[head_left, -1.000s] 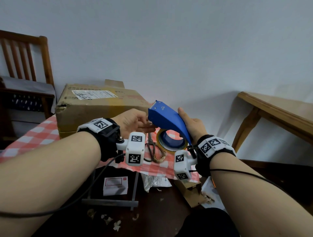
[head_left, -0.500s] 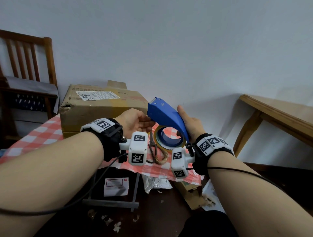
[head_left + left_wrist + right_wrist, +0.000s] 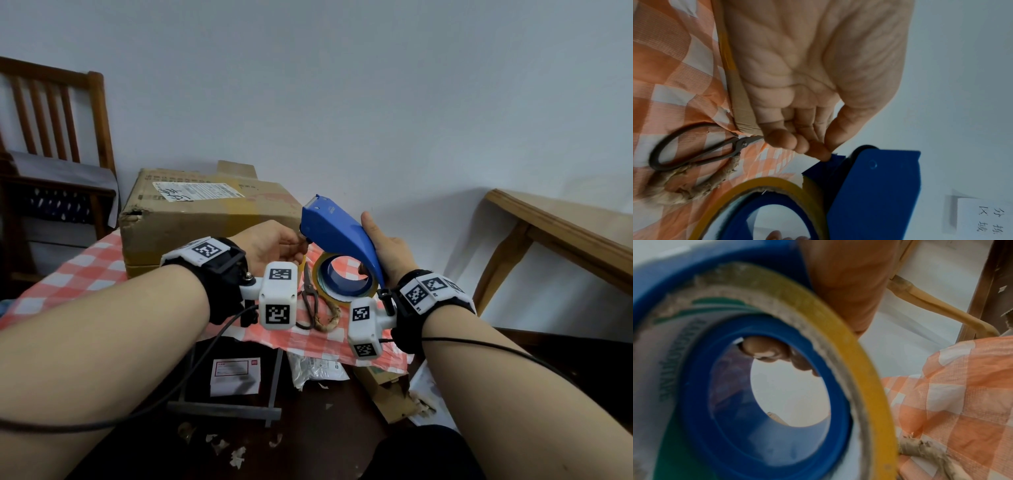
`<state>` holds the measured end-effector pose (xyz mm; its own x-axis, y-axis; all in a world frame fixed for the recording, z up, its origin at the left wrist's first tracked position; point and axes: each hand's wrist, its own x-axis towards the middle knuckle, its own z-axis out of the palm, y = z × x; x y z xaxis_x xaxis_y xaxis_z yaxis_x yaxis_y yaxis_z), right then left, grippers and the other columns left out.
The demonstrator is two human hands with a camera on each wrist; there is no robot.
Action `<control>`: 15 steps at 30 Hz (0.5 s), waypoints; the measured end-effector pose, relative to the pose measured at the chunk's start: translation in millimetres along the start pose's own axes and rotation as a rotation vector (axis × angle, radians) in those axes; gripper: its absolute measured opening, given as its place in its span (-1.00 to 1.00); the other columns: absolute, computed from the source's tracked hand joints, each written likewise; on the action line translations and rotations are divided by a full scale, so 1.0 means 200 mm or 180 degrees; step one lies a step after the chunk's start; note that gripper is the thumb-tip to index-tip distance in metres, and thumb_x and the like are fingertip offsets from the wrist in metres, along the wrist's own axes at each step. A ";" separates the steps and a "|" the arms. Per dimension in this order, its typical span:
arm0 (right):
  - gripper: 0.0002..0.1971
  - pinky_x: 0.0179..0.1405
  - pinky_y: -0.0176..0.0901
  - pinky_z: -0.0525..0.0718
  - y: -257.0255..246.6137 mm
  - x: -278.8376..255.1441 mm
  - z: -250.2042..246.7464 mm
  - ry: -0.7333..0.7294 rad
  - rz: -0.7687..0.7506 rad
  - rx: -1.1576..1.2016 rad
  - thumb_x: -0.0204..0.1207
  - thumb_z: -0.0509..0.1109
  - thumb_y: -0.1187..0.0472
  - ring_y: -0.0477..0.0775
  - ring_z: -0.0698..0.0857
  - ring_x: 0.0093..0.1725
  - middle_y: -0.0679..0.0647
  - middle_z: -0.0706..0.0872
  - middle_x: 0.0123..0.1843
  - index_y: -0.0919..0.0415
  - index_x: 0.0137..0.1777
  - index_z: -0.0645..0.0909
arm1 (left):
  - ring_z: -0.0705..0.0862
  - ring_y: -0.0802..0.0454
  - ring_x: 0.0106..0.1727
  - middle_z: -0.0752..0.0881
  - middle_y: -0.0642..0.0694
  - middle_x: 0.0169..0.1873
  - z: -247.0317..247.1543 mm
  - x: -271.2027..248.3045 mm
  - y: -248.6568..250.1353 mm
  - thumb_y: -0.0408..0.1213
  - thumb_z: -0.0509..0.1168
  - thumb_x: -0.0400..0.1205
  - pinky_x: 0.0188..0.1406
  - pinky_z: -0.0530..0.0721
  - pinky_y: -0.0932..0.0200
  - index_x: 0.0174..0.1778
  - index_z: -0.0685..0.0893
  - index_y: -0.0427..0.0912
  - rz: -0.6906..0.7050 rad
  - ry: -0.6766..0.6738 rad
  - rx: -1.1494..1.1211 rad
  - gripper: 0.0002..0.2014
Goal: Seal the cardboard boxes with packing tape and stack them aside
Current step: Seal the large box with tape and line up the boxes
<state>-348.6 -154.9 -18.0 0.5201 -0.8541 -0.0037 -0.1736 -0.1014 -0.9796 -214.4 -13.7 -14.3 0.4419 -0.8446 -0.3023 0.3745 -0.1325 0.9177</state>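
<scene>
Here, right hand [image 3: 388, 248] clasps the blue plastic tape dispenser [image 3: 337, 231]; left hand [image 3: 270, 241] fingertips [image 3: 818, 151] pinch its yellowish tape end.

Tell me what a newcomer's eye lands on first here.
The blue tape dispenser, raised mid-frame in the right hand, with its yellow tape roll below. The left hand pinches at its front end. Behind sits a worn cardboard box on the checked cloth, scissors beside the roll.
</scene>
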 end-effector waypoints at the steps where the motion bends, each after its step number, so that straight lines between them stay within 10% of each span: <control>1: -0.42 -0.59 -0.29 0.61 0.00 0.00 0.00 0.0001 -0.0009 -0.0002 0.43 0.36 -0.30 0.01 0.60 -0.66 0.18 0.63 -0.46 0.33 -0.23 0.61 | 0.47 0.07 -0.39 0.57 -0.13 -0.35 0.00 0.00 0.00 -0.46 0.13 0.64 -0.34 0.52 0.28 -0.13 0.58 -0.33 0.0019 0.0027 0.0001 -0.87; 15: -0.45 -0.23 -0.03 0.59 0.03 0.02 -0.07 0.0170 -0.0146 -0.0197 0.35 0.46 -0.28 0.16 0.60 -0.35 0.20 0.63 -0.36 0.31 -0.25 0.60 | 0.34 0.09 -0.45 0.52 -0.09 -0.41 -0.03 0.02 0.02 -0.40 0.12 0.61 -0.51 0.31 0.30 -0.08 0.57 -0.29 0.0211 0.0528 0.0013 -0.88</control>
<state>-358.6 -166.0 -20.2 0.4837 -0.8736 0.0532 -0.2027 -0.1709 -0.9642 -207.0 -14.6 -13.8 0.5941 -0.7543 -0.2793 0.3370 -0.0819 0.9379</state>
